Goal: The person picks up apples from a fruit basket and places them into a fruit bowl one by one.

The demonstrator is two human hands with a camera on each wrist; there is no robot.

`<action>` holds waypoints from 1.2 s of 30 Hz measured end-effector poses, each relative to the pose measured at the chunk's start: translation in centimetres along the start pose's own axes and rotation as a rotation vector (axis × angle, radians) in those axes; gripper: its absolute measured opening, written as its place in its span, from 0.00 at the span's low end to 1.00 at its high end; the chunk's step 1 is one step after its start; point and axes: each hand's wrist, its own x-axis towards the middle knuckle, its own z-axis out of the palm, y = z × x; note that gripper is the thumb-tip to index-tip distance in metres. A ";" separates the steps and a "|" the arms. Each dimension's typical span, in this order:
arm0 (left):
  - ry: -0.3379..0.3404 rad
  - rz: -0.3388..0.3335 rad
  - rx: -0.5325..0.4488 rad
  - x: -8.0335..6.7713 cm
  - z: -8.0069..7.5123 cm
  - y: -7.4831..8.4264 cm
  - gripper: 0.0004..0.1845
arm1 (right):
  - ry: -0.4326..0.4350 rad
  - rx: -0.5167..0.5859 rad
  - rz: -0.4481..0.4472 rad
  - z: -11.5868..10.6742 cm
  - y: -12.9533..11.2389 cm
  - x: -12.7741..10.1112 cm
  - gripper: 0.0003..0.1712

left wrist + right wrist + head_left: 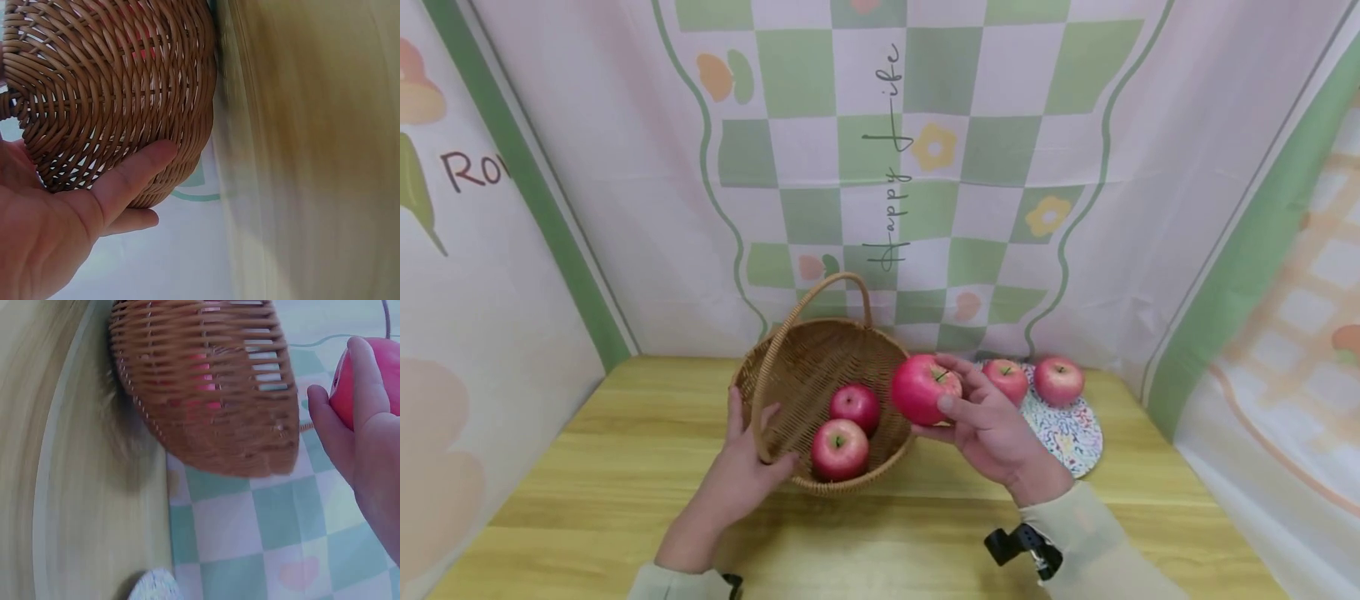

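On the tabletop [625,467] in front of you stands a wicker basket [805,367], tilted toward you, with two apples [846,429] lying inside it, touching each other. Your left hand [745,467] rests against the basket's near left side; the left wrist view shows the thumb [134,172] pressed flat on the weave and the fingers straight, so this grip is open and only steadies the basket. Your right hand [988,425] holds a red apple [923,387] just beside the basket's right rim, above the tabletop. The fingers and thumb curl around the fruit, so this grip is closed on it; the stem side faces up. Behind your right hand lies a patterned mat [1071,433] with two more apples [1033,379] on its far part, close to each other. A checked cloth [925,167] hangs behind the tabletop.
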 end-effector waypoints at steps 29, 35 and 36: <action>-0.008 -0.015 -0.012 0.4 -0.2 -0.7 0.42 | 0.490 -0.403 0.231 -8.5 -1.8 -6.3 0.41; -0.012 -0.017 -0.008 0.4 -0.2 -0.7 0.42 | 0.554 -0.576 0.247 -10.0 -2.0 -7.0 0.41; -0.012 -0.018 -0.008 0.4 -0.2 -0.7 0.42 | 0.568 -0.620 0.253 -10.2 -2.1 -7.1 0.41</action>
